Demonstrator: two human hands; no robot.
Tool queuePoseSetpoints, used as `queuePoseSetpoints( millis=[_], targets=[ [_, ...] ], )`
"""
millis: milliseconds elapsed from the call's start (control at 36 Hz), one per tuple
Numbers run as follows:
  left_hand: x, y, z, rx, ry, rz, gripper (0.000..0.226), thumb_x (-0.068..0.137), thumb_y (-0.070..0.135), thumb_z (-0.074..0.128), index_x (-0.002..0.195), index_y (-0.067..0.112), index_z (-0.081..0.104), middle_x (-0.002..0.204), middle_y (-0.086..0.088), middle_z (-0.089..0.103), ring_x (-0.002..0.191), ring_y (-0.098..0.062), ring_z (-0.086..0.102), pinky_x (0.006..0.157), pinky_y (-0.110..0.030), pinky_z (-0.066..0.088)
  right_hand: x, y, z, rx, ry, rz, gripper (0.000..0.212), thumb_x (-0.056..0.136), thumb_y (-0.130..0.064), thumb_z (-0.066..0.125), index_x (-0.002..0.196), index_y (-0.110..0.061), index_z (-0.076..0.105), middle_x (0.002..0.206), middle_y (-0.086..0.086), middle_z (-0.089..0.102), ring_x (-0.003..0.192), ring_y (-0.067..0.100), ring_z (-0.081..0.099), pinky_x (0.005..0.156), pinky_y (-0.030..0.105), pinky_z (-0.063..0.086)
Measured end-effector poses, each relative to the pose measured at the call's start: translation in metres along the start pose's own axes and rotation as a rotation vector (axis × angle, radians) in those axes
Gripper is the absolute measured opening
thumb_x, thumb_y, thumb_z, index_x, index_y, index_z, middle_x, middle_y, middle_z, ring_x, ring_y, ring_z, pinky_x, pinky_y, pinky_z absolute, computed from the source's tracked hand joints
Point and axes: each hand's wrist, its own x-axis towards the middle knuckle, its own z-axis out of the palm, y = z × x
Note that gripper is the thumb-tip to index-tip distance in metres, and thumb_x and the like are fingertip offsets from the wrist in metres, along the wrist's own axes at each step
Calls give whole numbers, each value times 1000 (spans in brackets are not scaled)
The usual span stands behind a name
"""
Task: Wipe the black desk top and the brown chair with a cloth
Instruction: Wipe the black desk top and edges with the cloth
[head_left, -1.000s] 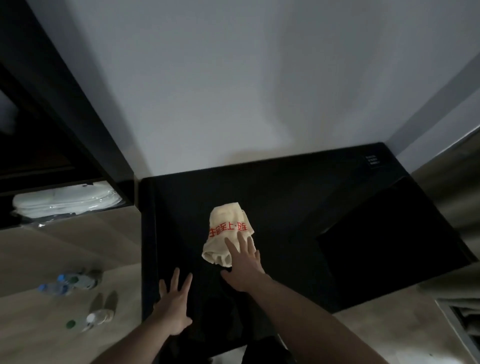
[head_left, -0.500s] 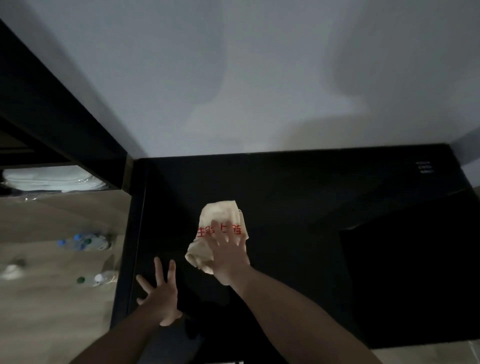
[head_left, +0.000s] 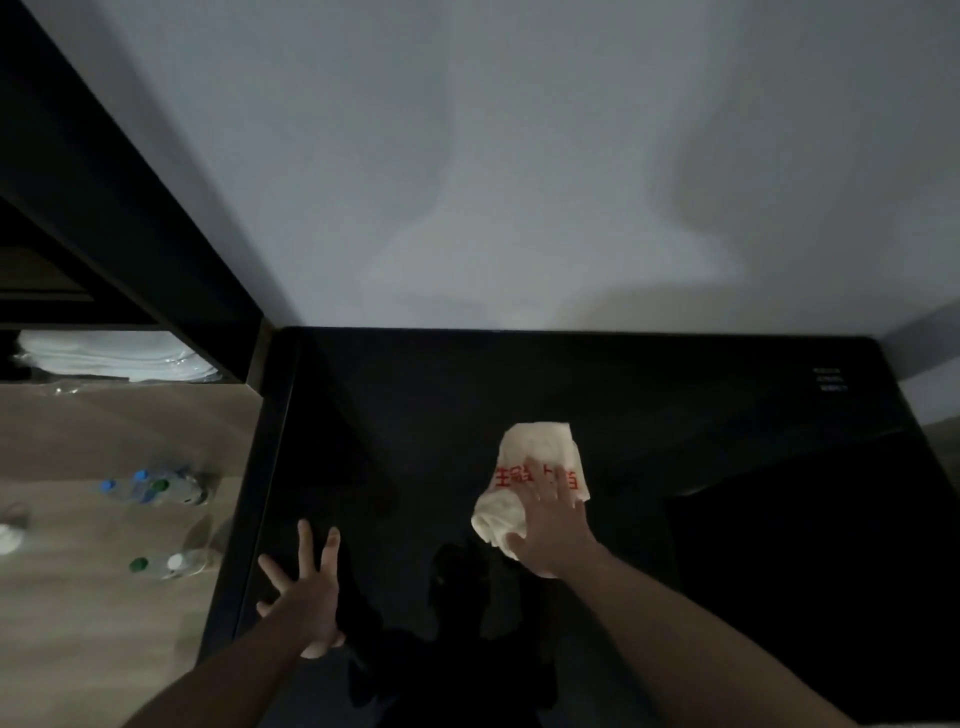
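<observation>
Cream, soft and light, the cloth (head_left: 537, 467) should bunch unless pressed flat, as the right hand (head_left: 556, 525) does with straight fingers while the left hand (head_left: 306, 597) rests splayed on the black desk top (head_left: 415, 415).

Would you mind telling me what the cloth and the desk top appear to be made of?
Cloth: soft cream fabric, probably terry or cotton, bunched in folds, red print. Desk top: hard, glossy black, perhaps glass or lacquer; it mirrors a dim silhouette by the right hand.
</observation>
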Motion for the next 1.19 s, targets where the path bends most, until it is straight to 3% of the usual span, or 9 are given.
queuePoseSetpoints(
  millis=[222, 333, 500, 694, 889, 1000, 1194],
  targets=[
    [-1, -11, 5, -25, 63, 49, 131, 81, 26, 83, 157, 34, -23, 158, 0, -44, 149, -55, -13, 114, -63, 35, 2, -48, -2, 106, 23, 165, 87, 98, -50, 53, 161, -28, -3, 164, 2, -30, 149, 44, -24, 118, 68, 7],
    [-7, -2, 7, 56, 165, 215, 112, 88, 18, 71, 161, 33, -13, 166, 4, -28, 153, -45, -9, 122, -59, 20, 1, -43, 4, 85, 11, 208, 90, 99, -54, 52, 161, -21, -4, 163, -1, -32, 150, 40, -23, 120, 65, 12],
    [-17, 56, 2, 80, 109, 398, 105, 93, 27, 70, 161, 35, -10, 166, 6, -26, 154, -37, -16, 126, -56, 8, -3, -10, 3, -18, -36, 188, 86, 100, -51, 49, 161, -27, -7, 160, -1, -39, 149, 37, -28, 119, 67, 9],
    [-21, 134, 11, 136, 124, 436, 103, 92, 25, 71, 162, 33, -4, 166, 6, -28, 155, -35, -16, 125, -56, 11, -14, 52, -3, -27, -63, 180, 86, 102, -46, 47, 159, -30, -15, 156, -3, -45, 146, 35, -35, 119, 66, 6],
    [-18, 216, 30, 139, 126, 421, 104, 89, 27, 71, 162, 34, -3, 166, 6, -25, 155, -35, -11, 122, -53, 28, -22, 140, -6, -15, 1, 152, 85, 101, -56, 39, 157, -33, -21, 151, -3, -49, 146, 35, -35, 121, 63, 7],
    [-24, 262, 44, 141, 131, 316, 112, 88, 38, 74, 160, 37, -11, 164, 3, -30, 151, -49, -16, 121, -60, 22, -32, 204, -12, 29, 32, 145, 87, 99, -56, 42, 157, -35, -20, 156, -5, -45, 147, 33, -34, 121, 63, 6],
    [-27, 286, 51, 95, 151, 243, 121, 83, 39, 77, 158, 40, -18, 163, 5, -33, 151, -48, -18, 120, -62, 24, -49, 308, -30, 55, 12, 218, 87, 99, -59, 41, 157, -36, -20, 158, -5, -42, 148, 33, -32, 121, 63, 7]
  ],
)
